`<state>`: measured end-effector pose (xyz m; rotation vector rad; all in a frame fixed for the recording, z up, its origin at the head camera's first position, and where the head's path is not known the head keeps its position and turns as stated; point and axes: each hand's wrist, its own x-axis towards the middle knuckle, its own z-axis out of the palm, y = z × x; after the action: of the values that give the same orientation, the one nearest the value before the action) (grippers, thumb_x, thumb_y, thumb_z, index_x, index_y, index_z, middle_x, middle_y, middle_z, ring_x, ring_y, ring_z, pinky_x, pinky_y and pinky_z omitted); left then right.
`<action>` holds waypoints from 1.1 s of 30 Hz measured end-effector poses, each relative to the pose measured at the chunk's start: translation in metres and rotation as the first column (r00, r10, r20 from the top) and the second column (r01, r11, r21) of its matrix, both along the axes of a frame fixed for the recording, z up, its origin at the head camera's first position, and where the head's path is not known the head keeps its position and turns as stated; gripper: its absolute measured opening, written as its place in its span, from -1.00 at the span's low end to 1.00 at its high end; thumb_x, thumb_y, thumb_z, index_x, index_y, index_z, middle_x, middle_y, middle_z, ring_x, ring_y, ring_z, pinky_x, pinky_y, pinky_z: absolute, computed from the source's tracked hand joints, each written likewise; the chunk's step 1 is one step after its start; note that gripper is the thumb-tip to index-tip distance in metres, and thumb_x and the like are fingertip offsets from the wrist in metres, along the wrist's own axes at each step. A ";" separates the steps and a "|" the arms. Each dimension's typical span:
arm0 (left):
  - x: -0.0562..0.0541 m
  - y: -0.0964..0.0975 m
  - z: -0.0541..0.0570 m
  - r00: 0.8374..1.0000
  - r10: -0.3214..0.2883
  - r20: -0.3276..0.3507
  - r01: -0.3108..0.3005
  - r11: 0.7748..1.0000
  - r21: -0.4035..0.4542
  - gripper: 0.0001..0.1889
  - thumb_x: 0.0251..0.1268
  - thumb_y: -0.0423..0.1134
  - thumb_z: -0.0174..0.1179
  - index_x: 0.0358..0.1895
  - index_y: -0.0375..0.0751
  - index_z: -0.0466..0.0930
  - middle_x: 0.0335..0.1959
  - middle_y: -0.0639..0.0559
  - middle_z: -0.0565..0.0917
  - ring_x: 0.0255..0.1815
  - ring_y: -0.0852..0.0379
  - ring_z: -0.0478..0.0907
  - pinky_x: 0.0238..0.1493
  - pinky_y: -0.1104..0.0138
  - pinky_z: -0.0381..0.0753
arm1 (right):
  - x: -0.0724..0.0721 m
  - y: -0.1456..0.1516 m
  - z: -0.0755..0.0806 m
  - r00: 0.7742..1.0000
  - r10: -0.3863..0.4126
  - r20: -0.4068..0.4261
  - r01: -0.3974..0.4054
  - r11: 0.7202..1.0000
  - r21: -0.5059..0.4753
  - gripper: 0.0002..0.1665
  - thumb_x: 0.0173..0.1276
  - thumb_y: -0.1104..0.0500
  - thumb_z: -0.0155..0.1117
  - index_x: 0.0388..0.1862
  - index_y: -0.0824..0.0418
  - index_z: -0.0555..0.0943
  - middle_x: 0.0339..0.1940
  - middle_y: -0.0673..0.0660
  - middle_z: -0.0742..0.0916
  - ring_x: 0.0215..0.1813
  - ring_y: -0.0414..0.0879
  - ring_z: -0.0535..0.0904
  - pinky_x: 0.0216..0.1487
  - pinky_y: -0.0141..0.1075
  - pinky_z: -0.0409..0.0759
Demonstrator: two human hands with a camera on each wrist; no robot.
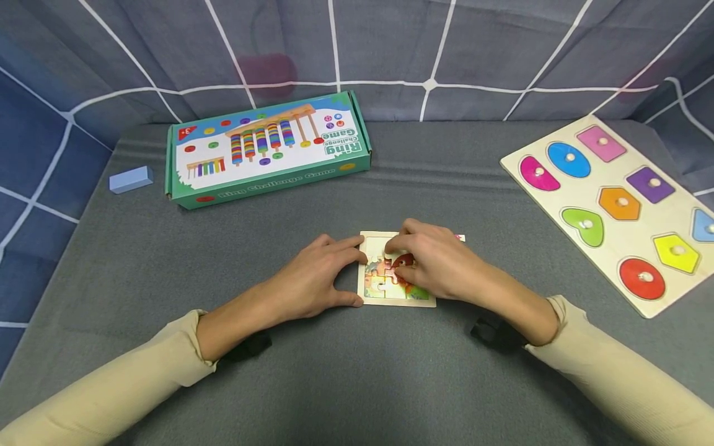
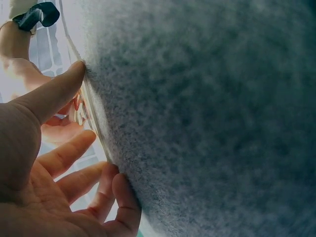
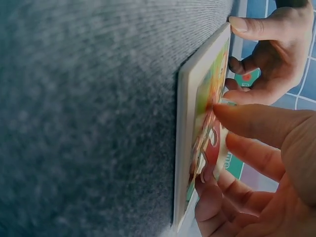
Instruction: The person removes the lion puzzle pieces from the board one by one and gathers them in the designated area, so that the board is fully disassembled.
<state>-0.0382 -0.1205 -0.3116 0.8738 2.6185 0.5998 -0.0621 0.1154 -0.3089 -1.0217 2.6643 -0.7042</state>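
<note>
A small jigsaw puzzle board [image 1: 398,302] with a pale wooden frame lies on the grey cloth, several picture pieces set in its lower part. My left hand [image 1: 315,275] rests along its left edge, thumb at the near corner and fingertips toward the far corner. Over the board's right half, my right hand [image 1: 440,263] pinches a puzzle piece [image 3: 212,153] with red on it between thumb and fingers. In the right wrist view that piece sits tilted, close against the pieces in the frame. The board's upper right is hidden under the right hand.
A green ring game box [image 1: 268,148] stands at the back left, with a blue block [image 1: 131,179] beside it. At the right lies a wooden shape board [image 1: 591,260] with knobbed colored pieces. Beyond the right hand a small pale edge [image 1: 460,238] shows. A gridded cloth hangs behind.
</note>
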 end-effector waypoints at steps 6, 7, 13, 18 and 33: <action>-0.001 0.000 0.000 1.000 0.001 0.006 -0.001 1.000 0.000 -0.39 0.02 0.03 0.52 0.15 -0.13 0.60 0.46 -0.12 0.32 0.04 -0.04 0.42 0.09 0.07 0.44 | 0.001 0.002 -0.001 0.999 -0.047 -0.021 0.047 0.999 -0.004 -0.74 0.18 0.19 0.52 -0.15 0.14 0.69 -0.26 0.02 0.57 -0.31 -0.11 0.43 -0.26 -0.18 0.41; -0.001 0.000 0.000 1.000 0.001 0.006 -0.001 1.000 0.001 -0.39 0.02 0.03 0.52 0.15 -0.13 0.60 0.46 -0.12 0.32 0.04 -0.04 0.42 0.09 0.07 0.43 | 0.001 0.002 -0.001 0.998 -0.053 -0.026 0.053 0.999 -0.008 -0.75 0.18 0.20 0.51 -0.16 0.14 0.68 -0.26 0.03 0.56 -0.31 -0.10 0.43 -0.26 -0.18 0.41; -0.001 0.000 0.000 1.000 0.000 0.003 0.000 1.000 0.000 -0.39 0.01 0.02 0.52 0.15 -0.13 0.60 0.46 -0.12 0.32 0.05 -0.05 0.42 0.10 0.06 0.44 | 0.002 0.005 -0.001 0.997 -0.066 -0.032 0.066 0.998 -0.013 -0.70 0.19 0.26 0.46 -0.07 0.15 0.69 -0.22 0.06 0.57 -0.27 -0.06 0.43 -0.25 -0.16 0.39; -0.001 0.001 0.000 1.000 -0.001 0.005 0.002 1.000 -0.010 -0.39 0.02 0.03 0.52 0.15 -0.13 0.60 0.46 -0.12 0.31 0.07 -0.06 0.42 0.09 0.04 0.45 | 0.004 0.010 0.002 0.994 -0.098 -0.046 0.097 0.995 -0.005 -0.55 0.19 0.23 0.44 0.09 0.25 0.65 -0.11 0.11 0.65 -0.14 -0.02 0.49 -0.17 -0.10 0.43; 0.000 0.002 0.001 1.000 0.004 0.002 -0.004 1.000 -0.013 -0.38 0.02 0.01 0.52 0.16 -0.14 0.60 0.46 -0.13 0.32 0.07 -0.07 0.42 0.09 0.04 0.44 | 0.019 0.043 0.010 0.973 -0.191 -0.132 0.185 0.981 -0.058 -0.52 0.18 0.25 0.50 0.11 0.21 0.67 -0.07 0.11 0.60 -0.31 -0.09 0.48 -0.36 -0.19 0.39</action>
<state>-0.0381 -0.1183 -0.3108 0.8637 2.6197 0.5844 -0.0435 0.1586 -0.2987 -0.8649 2.9055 -0.7594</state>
